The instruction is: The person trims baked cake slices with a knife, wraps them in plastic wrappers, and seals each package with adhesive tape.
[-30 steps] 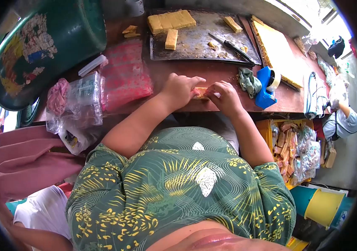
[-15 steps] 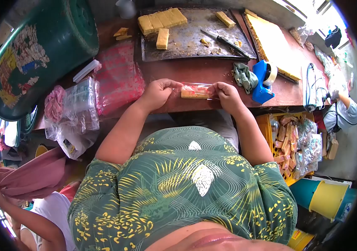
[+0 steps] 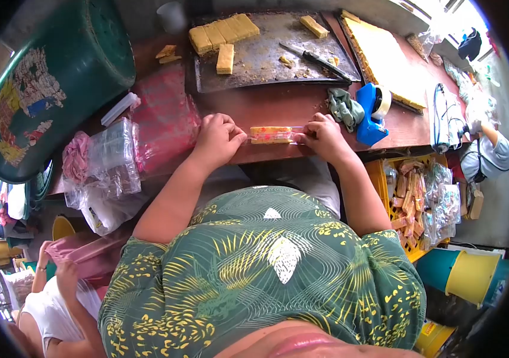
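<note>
A yellow cake bar (image 3: pixel 271 135) in a clear plastic wrapper with red print lies at the table's front edge, between my two hands. My left hand (image 3: pixel 218 138) is closed on the wrapper's left end, fingertips pinched together. At the other end my right hand (image 3: pixel 322 136) pinches the plastic between thumb and fingers. Beyond them is a dark metal tray (image 3: pixel 248 68) bearing cut yellow cake bars (image 3: pixel 224 33), one loose bar (image 3: pixel 225 59) and a black-handled knife (image 3: pixel 317 59).
Right of my hands are a grey-green cloth (image 3: pixel 345 109) and a blue tape dispenser (image 3: pixel 372 116). A yellow crate (image 3: pixel 379 179) holds many wrapped bars. Leftward lie red-printed plastic sheets (image 3: pixel 162 119), clear bags (image 3: pixel 111 149) and a large green tub (image 3: pixel 57 77). Another person (image 3: pixel 57 304) handles pink cloth.
The wrapped bar has come down flat on the table edge, its printed plastic now closed around it. Both hands have turned knuckles-up at its ends. The other person's pink cloth has shifted.
</note>
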Available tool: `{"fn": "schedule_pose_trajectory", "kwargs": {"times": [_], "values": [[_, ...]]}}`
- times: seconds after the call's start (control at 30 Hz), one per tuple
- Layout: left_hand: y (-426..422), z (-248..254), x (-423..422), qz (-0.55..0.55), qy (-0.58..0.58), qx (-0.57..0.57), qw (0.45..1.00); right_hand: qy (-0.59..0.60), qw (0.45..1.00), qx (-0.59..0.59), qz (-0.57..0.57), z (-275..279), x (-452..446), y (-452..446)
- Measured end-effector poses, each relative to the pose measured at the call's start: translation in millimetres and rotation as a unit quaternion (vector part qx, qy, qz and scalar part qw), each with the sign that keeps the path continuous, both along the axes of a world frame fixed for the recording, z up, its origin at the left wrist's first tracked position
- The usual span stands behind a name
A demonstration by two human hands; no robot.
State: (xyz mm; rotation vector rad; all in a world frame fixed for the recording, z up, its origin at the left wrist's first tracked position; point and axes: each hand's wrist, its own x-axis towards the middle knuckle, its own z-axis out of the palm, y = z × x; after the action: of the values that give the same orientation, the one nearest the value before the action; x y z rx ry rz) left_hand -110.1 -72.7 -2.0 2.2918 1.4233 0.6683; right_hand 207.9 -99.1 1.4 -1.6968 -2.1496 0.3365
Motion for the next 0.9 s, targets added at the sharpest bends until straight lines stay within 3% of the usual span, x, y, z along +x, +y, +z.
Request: {"fn": "schedule_pose_trajectory", "kwargs": {"times": [0.07, 0.1, 0.2, 0.3, 0.37, 0.43, 0.53, 0.57, 0.7, 0.8, 0.83, 0.87, 0.9], "values": [[6.1, -5.8, 6.9, 0.038, 0.039, 0.017, 0.998, -0.039, 0.999, -0.016, -0.035, 10.0, -3.5, 4.0], [5.3, 0.4, 11.9, 0.056, 0.057, 0.025, 0.997, 0.001, 0.998, 0.021, -0.057, 3.7, -5.2, 6.4], [1.4, 24.5, 12.3, 0.009, 0.053, -0.025, 0.998, 0.009, 0.995, 0.081, 0.057, -4.0, -6.5, 3.5], [-0.6, 27.3, 6.8, -0.070, 0.140, -0.030, 0.987, -0.059, 0.993, 0.089, 0.048, -2.9, -18.2, -24.2], [-21.2, 23.4, 8.5, -0.079, 0.148, 0.049, 0.985, -0.106, 0.988, 0.111, 0.031, 1.1, -31.8, -41.4], [-37.9, 17.9, 11.2, -0.081, 0.144, 0.152, 0.975, -0.101, 0.992, 0.060, 0.039, 13.1, -29.5, -40.3], [-9.9, 28.2, 13.4, -0.129, 0.265, 0.054, 0.954, -0.113, 0.991, 0.043, 0.061, 29.5, -26.0, -22.1], [1.7, 38.4, 18.2, -0.115, 0.249, -0.029, 0.961, -0.135, 0.987, 0.068, 0.048, 30.1, -31.5, -17.2], [-3.9, 34.3, 23.2, -0.068, 0.233, 0.130, 0.961, -0.215, 0.972, 0.090, 0.007, 12.4, -41.9, -16.9], [-33.4, -9.9, 20.7, -0.048, 0.144, 0.174, 0.973, -0.122, 0.986, 0.113, 0.004, -7.6, -47.6, -47.4], [-36.7, -0.2, 25.2, -0.029, 0.131, 0.160, 0.978, -0.117, 0.988, 0.096, 0.026, -11.2, -48.0, -57.2], [-28.9, -5.5, 27.4, -0.023, -0.036, 0.044, 0.998, -0.104, 0.989, 0.097, 0.026, -14.2, -50.9, -61.4], [-10.5, -14.1, 34.6, -0.017, -0.203, -0.076, 0.976, -0.095, 0.990, 0.098, 0.023, -14.6, -54.9, -65.1]]}}
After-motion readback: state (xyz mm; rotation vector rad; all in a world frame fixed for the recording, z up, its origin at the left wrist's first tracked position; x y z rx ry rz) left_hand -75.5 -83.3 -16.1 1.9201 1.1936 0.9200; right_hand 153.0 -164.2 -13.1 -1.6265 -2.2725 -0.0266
